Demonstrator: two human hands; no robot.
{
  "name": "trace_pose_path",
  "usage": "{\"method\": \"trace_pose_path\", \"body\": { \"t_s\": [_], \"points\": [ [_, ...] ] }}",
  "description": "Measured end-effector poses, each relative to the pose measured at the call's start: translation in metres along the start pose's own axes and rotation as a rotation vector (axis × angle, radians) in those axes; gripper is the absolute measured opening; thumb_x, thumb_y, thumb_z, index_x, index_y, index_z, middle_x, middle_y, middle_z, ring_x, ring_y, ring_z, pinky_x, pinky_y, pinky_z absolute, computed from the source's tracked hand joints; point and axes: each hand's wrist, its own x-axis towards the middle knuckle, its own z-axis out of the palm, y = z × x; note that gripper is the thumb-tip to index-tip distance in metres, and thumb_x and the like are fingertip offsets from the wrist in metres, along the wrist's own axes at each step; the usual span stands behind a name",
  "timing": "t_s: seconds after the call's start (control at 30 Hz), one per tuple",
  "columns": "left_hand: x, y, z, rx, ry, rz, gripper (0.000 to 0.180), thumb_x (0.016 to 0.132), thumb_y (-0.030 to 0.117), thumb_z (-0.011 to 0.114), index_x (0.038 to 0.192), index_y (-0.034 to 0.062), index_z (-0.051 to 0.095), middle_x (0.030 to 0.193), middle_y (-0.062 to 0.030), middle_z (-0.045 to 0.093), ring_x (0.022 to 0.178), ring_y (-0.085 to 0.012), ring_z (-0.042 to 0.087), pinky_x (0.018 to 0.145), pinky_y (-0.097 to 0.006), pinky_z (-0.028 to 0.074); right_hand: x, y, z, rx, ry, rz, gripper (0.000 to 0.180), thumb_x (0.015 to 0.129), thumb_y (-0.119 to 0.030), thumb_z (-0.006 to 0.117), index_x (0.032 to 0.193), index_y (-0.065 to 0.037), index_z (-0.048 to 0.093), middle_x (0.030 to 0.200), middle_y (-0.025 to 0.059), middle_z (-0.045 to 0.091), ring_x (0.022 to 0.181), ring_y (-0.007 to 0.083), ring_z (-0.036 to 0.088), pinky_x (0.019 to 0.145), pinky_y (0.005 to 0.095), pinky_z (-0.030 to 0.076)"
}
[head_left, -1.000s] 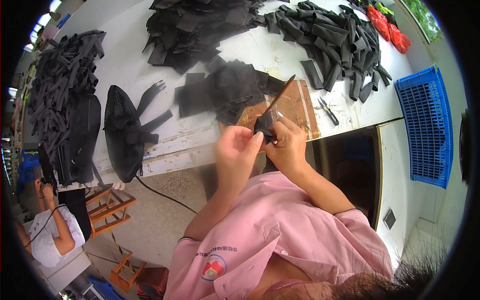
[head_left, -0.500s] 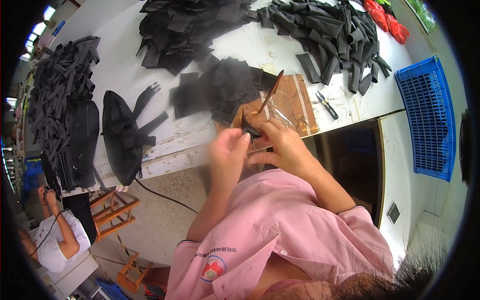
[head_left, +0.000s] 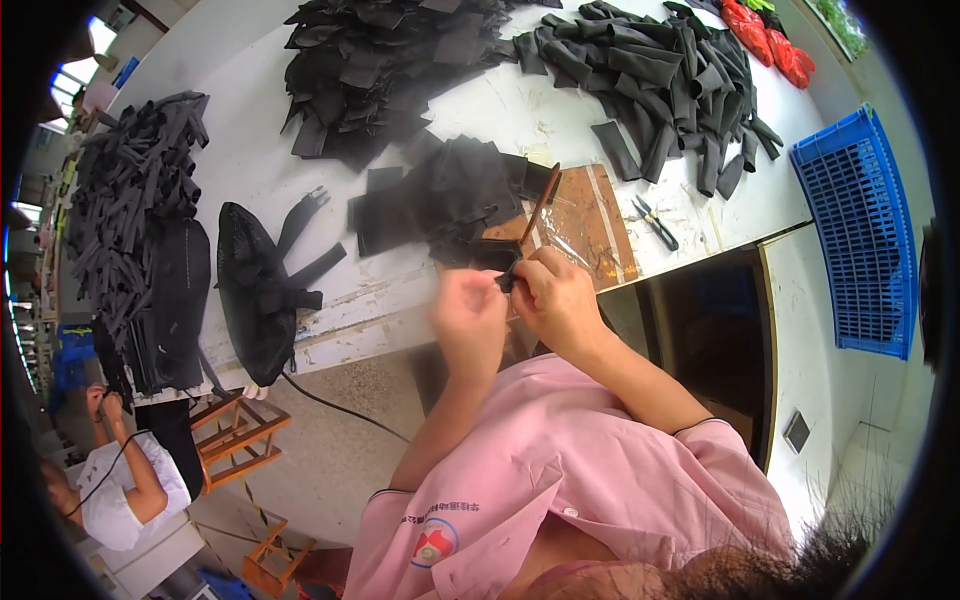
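Note:
At the near table edge my right hand (head_left: 562, 303) is closed, thumb and fingers pinching a small black fabric piece (head_left: 507, 278). Just left of it is my left hand (head_left: 470, 318), smeared by motion; its fingertips are close to the same piece, and I cannot make out their grip. Beyond the hands a brown board (head_left: 590, 225) lies on the table, with a slim reddish-brown stick (head_left: 541, 203) slanting upward from it. Flat black fabric pieces (head_left: 440, 195) overlap the board's left side and lie in a loose stack.
Black fabric heaps (head_left: 385, 70) and folded black strips (head_left: 660, 85) cover the far table. Thread snips (head_left: 656, 224) lie right of the board. A black mesh bag with straps (head_left: 258, 295) and a strip pile (head_left: 135, 220) are left. A blue crate (head_left: 858, 235) stands right; a co-worker (head_left: 125, 480) sits lower left.
My left hand has shifted a little right and down and its fingers are now blurred. The right hand's fingers have closed in tighter at the black fabric piece. The whole view has shifted slightly.

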Motion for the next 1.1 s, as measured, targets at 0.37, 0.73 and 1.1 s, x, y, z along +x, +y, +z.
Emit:
{"method": "trace_pose_path", "body": {
  "t_s": [0.37, 0.73, 1.1],
  "points": [
    [0.018, 0.021, -0.008, -0.241, -0.314, -0.196, 0.023, 0.067, -0.007, 0.051, 0.086, 0.0023, 0.043, 0.076, -0.0007, 0.049, 0.061, -0.0036, 0.045, 0.051, -0.016, 0.035, 0.008, 0.012, -0.007, 0.621, -0.027, 0.235, 0.006, 0.069, 0.000, 0.058, 0.074, 0.002, 0.058, 0.064, 0.0038, 0.050, 0.051, 0.0112, 0.044, 0.049, 0.0234, 0.037],
    [0.026, 0.037, -0.010, -0.129, -0.117, -0.087, 0.022, 0.069, -0.013, 0.050, 0.088, -0.0019, 0.050, 0.069, -0.0045, 0.055, 0.046, -0.0009, 0.042, 0.038, -0.014, 0.028, 0.016, 0.015, -0.007, 1.371, -0.351, 0.681, 0.018, 0.082, -0.023, 0.059, 0.075, -0.008, 0.053, 0.067, -0.0038, 0.049, 0.057, 0.0049, 0.043, 0.053, 0.0178, 0.036],
    [0.010, 0.052, 0.001, -0.207, -0.329, -0.152, 0.029, 0.073, -0.005, 0.060, 0.101, -0.0053, 0.050, 0.092, -0.0108, 0.055, 0.062, -0.0060, 0.050, 0.054, -0.016, 0.040, 0.016, 0.007, -0.031, 1.355, -0.167, 0.445, 0.013, 0.083, -0.014, 0.055, 0.077, -0.003, 0.054, 0.082, 0.0039, 0.054, 0.072, 0.0093, 0.051, 0.062, 0.0225, 0.043]
  ]
}}
